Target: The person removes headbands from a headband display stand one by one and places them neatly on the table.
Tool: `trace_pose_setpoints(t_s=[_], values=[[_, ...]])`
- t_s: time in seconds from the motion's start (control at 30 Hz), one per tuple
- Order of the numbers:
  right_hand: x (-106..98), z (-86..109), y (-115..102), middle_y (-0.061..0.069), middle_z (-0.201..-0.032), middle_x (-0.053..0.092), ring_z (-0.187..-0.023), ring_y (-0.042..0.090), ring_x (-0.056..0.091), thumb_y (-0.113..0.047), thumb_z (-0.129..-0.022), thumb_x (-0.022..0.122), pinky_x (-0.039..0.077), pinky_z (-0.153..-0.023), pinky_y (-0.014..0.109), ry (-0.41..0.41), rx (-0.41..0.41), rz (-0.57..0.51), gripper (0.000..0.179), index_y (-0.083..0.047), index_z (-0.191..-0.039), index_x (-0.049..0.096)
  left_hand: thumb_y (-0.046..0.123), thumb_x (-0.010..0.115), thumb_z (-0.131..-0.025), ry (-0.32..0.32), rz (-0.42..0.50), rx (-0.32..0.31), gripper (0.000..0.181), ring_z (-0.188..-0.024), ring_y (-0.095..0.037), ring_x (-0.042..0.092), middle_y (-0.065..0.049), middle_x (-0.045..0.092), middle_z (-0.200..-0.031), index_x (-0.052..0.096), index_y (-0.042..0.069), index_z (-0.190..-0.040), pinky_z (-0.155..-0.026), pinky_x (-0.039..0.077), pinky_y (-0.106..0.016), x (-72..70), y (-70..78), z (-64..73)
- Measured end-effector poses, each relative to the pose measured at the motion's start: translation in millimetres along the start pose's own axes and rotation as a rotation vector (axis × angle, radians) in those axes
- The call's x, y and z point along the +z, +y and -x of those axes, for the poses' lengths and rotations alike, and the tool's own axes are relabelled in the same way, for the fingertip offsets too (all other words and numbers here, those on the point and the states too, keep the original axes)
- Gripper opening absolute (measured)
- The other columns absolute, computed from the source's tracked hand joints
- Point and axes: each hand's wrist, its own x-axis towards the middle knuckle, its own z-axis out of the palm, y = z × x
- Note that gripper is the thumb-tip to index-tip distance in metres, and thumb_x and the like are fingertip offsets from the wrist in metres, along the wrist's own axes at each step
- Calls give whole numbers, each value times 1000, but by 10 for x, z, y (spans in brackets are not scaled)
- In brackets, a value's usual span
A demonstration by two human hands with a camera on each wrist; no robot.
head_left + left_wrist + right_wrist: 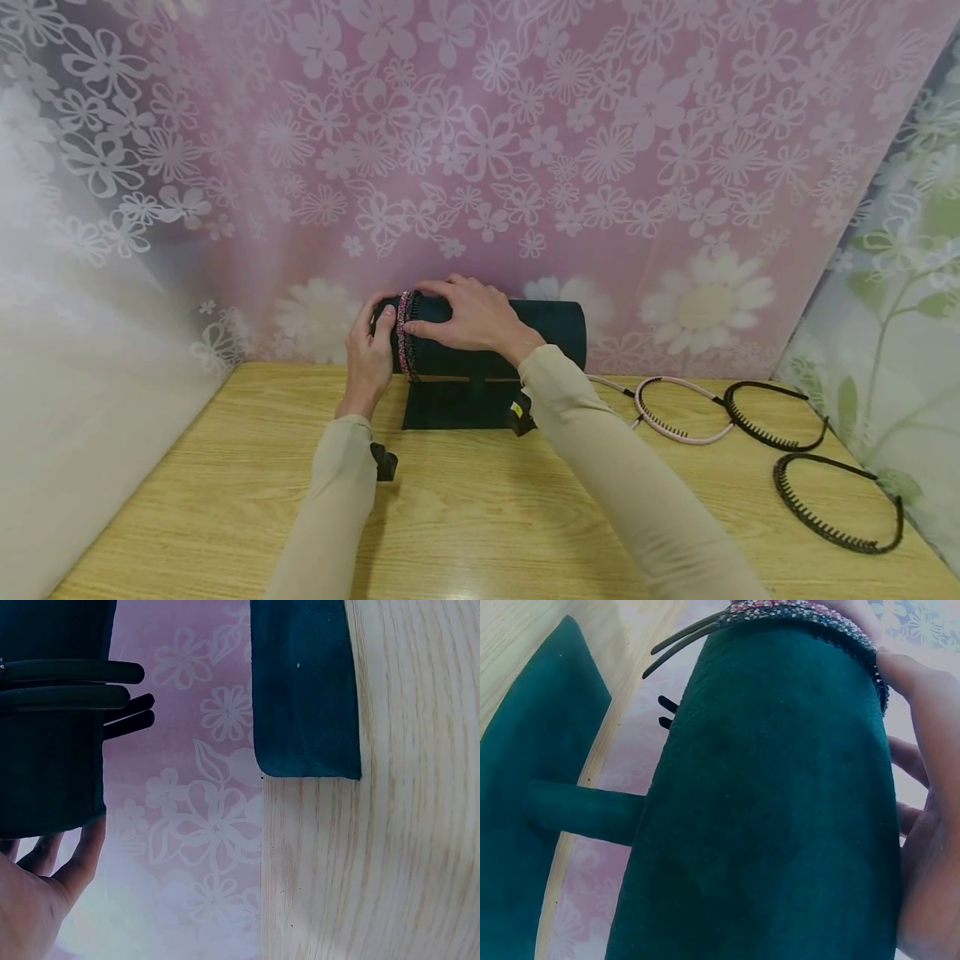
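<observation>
A dark green velvet headband stand has a horizontal roll on a flat base. Near the roll's left end, a pink glittery headband and a dark glittery headband sit side by side, their tips hanging below the roll. My left hand grips the roll's left end, thumb in front beside the pink headband; its other fingers bend round the end. Over the roll, my right hand holds the dark headband between thumb and index finger. The far side of the roll is hidden.
On the wooden table to the right lie a pink headband, a black headband and a dark toothed headband. Another pink one is partly behind my right sleeve. A flowered curtain hangs close behind the stand.
</observation>
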Motion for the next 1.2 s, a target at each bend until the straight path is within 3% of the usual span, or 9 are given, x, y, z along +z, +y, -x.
trace_pose_setpoints(t_s=[0.33, 0.6, 1.2], values=[[13, 7, -42, 1, -140, 55, -121, 25, 54, -77, -88, 56, 48, -97, 49, -13, 3, 45, 76, -39, -153, 46, 43, 44, -108, 7, 0, -2, 43, -124, -24, 59, -3, 62, -140, 60, 18, -140, -108, 44, -48, -12, -5, 9], [13, 10, -49, 3, -142, 53, -125, 28, 53, -73, -89, 58, 47, -102, 52, -16, -1, 79, 76, -39, -154, 43, 45, 45, -108, 2, 6, -2, 44, -121, -26, 61, -4, 64, -138, 60, 19, -140, -105, 45, -50, -11, 7, 14], [-23, 68, -23, 5, -142, 51, -124, 29, 54, -65, -85, 65, 46, -101, 51, -37, -36, 73, 81, -36, -157, 40, 46, 44, -108, -5, 20, -8, 45, -122, -25, 60, -3, 62, -139, 60, 19, -140, -105, 46, -49, -10, -17, 1]])
